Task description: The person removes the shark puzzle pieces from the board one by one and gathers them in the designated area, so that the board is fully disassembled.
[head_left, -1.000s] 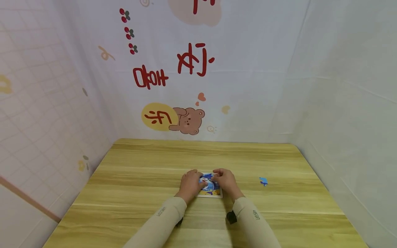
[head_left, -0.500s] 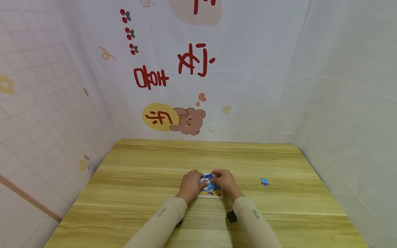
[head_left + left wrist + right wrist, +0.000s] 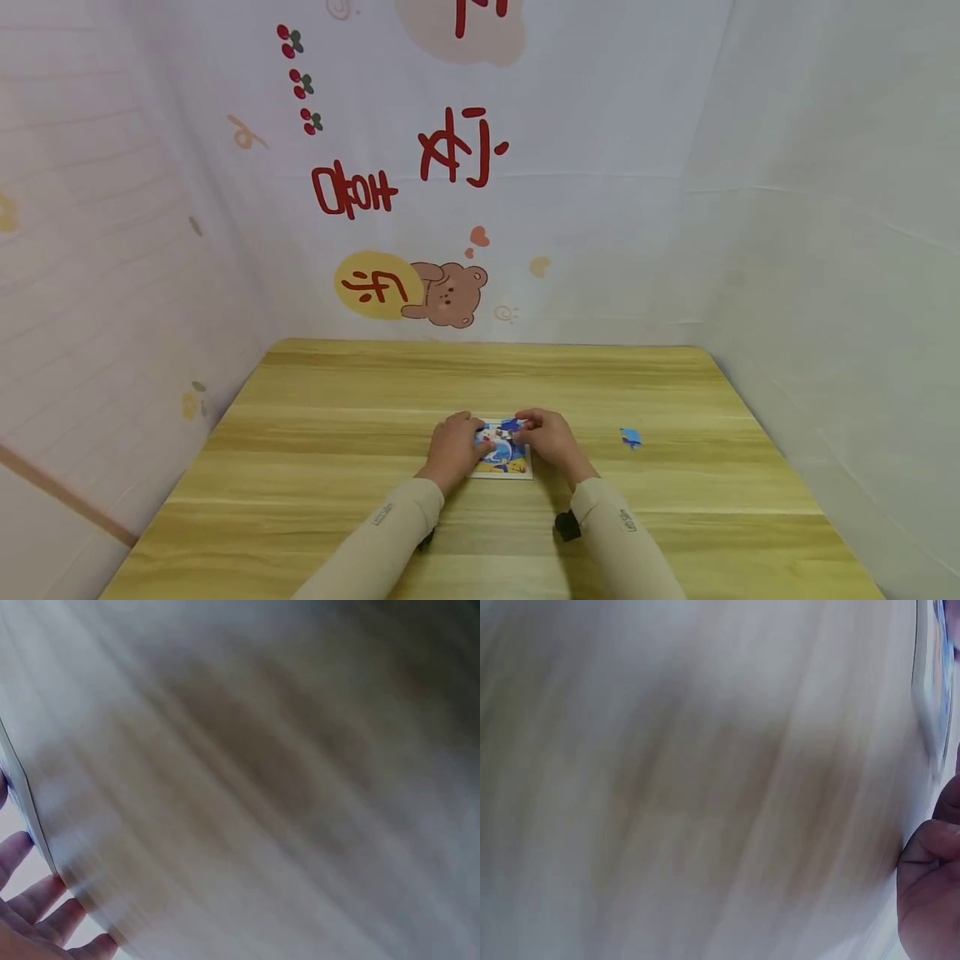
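Note:
In the head view a small framed jigsaw puzzle lies flat on the wooden table, with a blue, white and yellow picture. My left hand rests along its left side, the thumb over the picture; the left wrist view shows the spread fingers at the board's edge. At the upper right corner my right hand has thumb and index finger around a dark blue puzzle piece, mostly covered. Its other fingers are curled in the right wrist view. A loose light blue puzzle piece lies to the right.
The wood-grain table reaches back to a white printed cloth with a bear and red characters. Cloth walls also stand at both sides. A black wrist device shows beneath the right sleeve.
The head view has shifted slightly, moving the scene a little to the left. Both hands stay at the puzzle, with the right fingers making only small movements at its upper right corner.

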